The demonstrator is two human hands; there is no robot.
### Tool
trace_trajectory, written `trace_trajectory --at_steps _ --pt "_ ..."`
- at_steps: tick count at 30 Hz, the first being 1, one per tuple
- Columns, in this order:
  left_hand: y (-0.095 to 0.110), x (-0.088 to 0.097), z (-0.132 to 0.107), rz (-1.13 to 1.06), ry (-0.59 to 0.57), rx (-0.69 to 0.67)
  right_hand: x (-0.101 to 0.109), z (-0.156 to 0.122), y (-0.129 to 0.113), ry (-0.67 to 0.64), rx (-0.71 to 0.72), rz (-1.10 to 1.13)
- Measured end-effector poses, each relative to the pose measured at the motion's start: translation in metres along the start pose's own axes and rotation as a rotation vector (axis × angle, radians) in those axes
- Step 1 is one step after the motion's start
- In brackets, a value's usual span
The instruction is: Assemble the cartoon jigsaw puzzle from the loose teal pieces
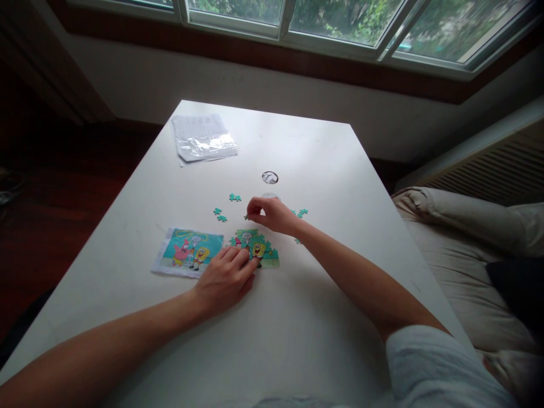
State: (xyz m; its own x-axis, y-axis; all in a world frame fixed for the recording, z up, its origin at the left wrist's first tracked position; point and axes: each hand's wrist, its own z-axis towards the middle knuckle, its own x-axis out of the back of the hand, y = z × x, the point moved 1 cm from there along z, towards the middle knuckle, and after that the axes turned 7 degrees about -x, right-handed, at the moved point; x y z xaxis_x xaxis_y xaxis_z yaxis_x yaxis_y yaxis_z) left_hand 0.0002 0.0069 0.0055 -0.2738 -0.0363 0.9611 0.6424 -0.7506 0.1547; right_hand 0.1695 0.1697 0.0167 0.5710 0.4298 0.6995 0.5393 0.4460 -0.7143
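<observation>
A partly assembled cartoon jigsaw puzzle point(268, 258) lies on the white table. My left hand point(227, 277) rests over its lower left part, fingers stretched out and covering some of it. Just beyond the puzzle's upper edge, my right hand point(270, 214) is closed in a pinch on a small puzzle piece point(246, 217). Left of the puzzle is a reference picture point(187, 252) with the same cartoon figures, partly behind my left hand. Loose green pieces lie at the upper left point(220, 215), farther back point(235, 197), and right of my right wrist point(302, 213).
A clear plastic bag with papers point(206, 139) lies at the table's far left. A round hole point(270, 177) is in the tabletop point(314, 153), with a pale disc partly hidden behind my right hand. A cushioned seat point(459, 272) stands to the right, below the window.
</observation>
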Motion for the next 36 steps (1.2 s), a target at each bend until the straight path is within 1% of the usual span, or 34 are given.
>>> trace_trajectory --at_steps 2,5,7,10,19,36 --pt "0.000 0.000 0.000 0.001 0.000 0.001 0.003 -0.014 0.005 0.005 -0.068 0.058" --pt "0.001 0.000 0.001 0.004 0.002 0.007 0.005 -0.032 0.012 -0.023 -0.164 0.062" --pt "0.002 0.000 0.001 0.007 -0.005 0.014 0.004 -0.039 0.015 -0.030 -0.212 0.067" --pt "0.002 0.000 0.001 0.008 -0.011 0.022 0.001 -0.044 0.017 -0.008 -0.246 0.060" --pt "0.002 0.000 0.002 0.015 -0.037 0.018 -0.003 -0.045 0.009 0.041 -0.246 -0.009" --pt "0.001 0.000 0.002 0.001 -0.033 0.026 -0.004 -0.046 0.007 0.041 -0.218 -0.091"
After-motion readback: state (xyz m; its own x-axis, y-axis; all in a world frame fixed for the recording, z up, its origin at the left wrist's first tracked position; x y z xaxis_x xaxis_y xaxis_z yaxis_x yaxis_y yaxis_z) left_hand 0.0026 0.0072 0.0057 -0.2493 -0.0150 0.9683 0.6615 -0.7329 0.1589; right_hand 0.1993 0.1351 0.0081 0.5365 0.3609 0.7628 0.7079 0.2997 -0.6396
